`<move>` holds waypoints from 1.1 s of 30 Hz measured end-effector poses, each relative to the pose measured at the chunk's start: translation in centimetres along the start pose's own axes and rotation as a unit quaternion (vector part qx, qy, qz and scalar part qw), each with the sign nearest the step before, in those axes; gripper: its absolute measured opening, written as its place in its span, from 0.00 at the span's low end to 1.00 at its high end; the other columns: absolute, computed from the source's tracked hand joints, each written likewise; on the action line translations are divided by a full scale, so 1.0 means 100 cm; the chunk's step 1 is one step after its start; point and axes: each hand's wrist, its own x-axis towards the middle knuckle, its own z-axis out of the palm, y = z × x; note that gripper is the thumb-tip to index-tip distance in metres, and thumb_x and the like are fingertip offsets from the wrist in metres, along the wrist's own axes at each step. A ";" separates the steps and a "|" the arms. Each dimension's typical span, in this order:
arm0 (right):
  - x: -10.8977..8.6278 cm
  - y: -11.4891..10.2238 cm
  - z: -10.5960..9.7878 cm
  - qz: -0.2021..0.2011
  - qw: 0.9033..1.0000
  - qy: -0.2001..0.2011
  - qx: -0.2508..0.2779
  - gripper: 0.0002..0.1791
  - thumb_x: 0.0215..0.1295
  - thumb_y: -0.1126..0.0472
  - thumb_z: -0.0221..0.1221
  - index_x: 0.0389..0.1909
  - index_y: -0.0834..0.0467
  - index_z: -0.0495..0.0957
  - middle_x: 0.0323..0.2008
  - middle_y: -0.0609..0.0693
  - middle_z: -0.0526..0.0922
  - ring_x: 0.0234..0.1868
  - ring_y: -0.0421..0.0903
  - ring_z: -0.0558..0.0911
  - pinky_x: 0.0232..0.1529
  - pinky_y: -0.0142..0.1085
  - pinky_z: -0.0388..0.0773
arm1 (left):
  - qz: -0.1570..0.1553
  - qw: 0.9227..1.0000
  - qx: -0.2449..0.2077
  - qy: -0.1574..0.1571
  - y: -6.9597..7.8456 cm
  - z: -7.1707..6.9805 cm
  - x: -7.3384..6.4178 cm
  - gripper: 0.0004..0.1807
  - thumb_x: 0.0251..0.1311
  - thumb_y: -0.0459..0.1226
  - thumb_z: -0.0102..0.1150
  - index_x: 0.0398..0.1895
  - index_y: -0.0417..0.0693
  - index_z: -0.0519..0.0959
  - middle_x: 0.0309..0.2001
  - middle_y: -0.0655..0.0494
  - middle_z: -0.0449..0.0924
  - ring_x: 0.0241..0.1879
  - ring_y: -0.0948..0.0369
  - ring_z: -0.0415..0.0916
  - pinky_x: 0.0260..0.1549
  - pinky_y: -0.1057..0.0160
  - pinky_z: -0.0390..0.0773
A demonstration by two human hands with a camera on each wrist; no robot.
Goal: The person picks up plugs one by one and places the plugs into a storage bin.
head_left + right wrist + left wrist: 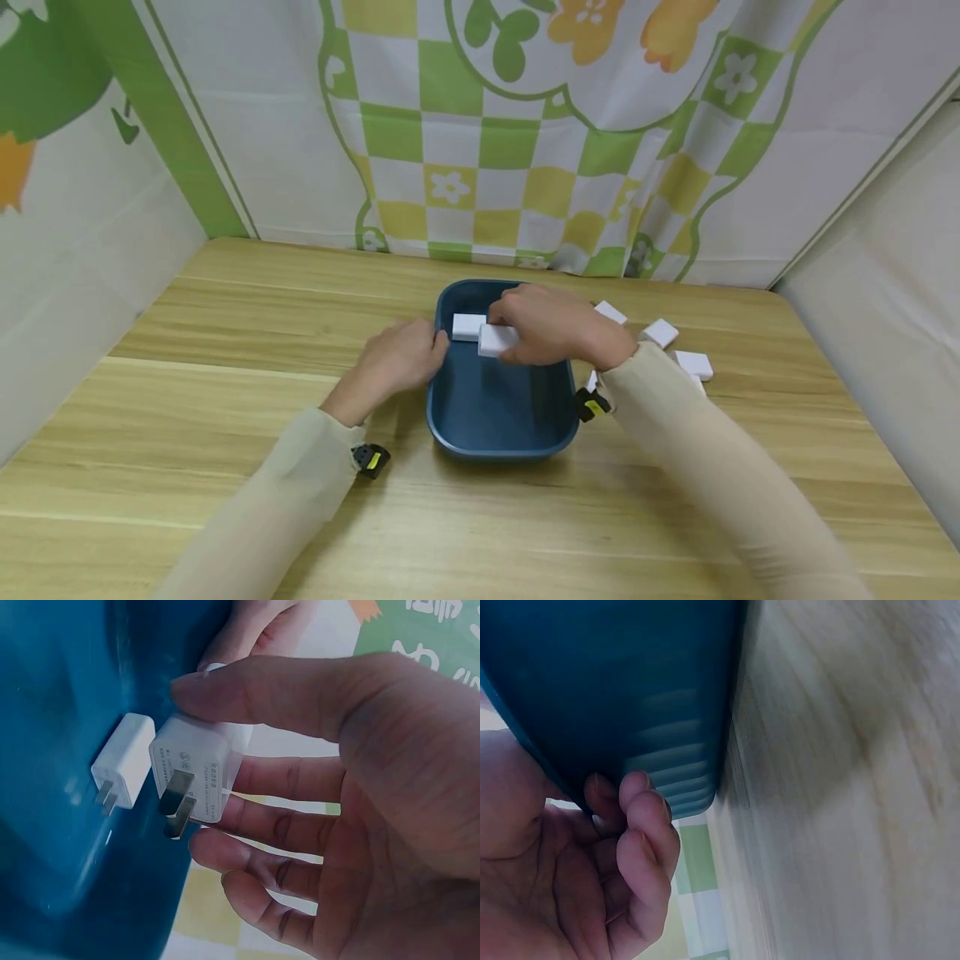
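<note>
A dark blue plastic basin [501,408] stands on the wooden table in front of me. My left hand [401,354] grips its left rim, thumb over the edge and fingers curled against the outer wall in the left wrist view. Over the basin, my right hand [551,323] pinches a white charger plug [187,765] between thumb and fingers; its two metal prongs and printed face show in the right wrist view. Another white charger plug [467,327] lies inside the basin near the far left, its prongs visible [124,761] from the right wrist.
Several white blocks, like the plugs, lie on the table right of the basin, among them one white block [660,333] and another white block [693,365]. My right forearm partly hides some. A checked green and yellow curtain [480,167] hangs behind the table [262,333].
</note>
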 end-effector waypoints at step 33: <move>0.049 -0.005 0.043 0.041 0.999 -0.015 0.012 0.19 0.59 0.53 0.72 0.50 0.53 0.84 0.42 0.48 0.84 0.39 0.46 0.80 0.40 0.45 0.78 | 0.000 1.000 0.010 0.005 0.000 0.002 0.000 0.23 0.77 0.43 0.39 0.21 0.47 0.72 0.20 0.53 0.70 0.18 0.56 0.69 0.17 0.60 0.66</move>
